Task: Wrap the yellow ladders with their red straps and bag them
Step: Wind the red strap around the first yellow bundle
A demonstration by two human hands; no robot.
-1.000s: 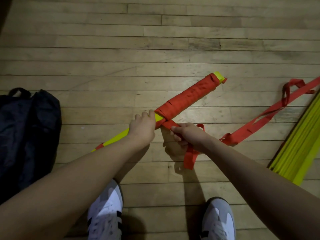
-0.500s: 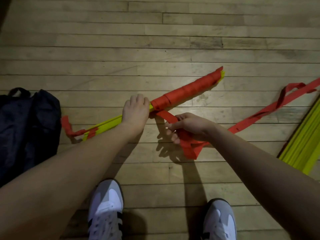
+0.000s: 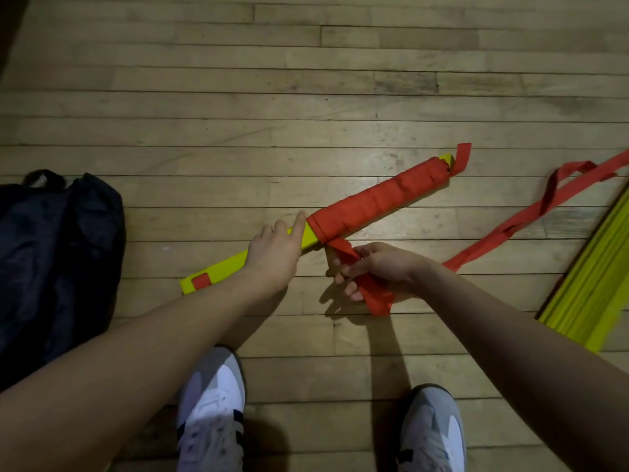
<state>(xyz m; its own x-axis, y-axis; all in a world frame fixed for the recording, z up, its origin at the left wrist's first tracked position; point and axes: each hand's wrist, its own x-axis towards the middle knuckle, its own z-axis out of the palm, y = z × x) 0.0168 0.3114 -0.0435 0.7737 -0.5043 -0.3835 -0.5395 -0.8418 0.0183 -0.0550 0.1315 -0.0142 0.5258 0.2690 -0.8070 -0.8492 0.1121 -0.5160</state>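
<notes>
Our left hand (image 3: pixel 272 253) rests on the folded yellow ladder (image 3: pixel 224 267) lying slantwise on the wooden floor (image 3: pixel 306 97) — fingers fairly straight, forefinger by the wound red strap (image 3: pixel 377 199). Our right hand (image 3: pixel 381 270) grips the loose strap end. A dark bag (image 3: pixel 58 260) lies left; another yellow ladder bundle (image 3: pixel 592 284) right.

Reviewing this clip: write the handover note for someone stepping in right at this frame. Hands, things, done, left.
Left hand: rests on the ladder bundle, index finger straight by the wrap's edge.
Right hand: grips the loose red strap, which trails right across the wooden floor.
Done: far half of the bundle wrapped red.
Left: wrap the bare yellow near half, wrap the second yellow ladder stack at right, put both into the dark bag at left.
</notes>
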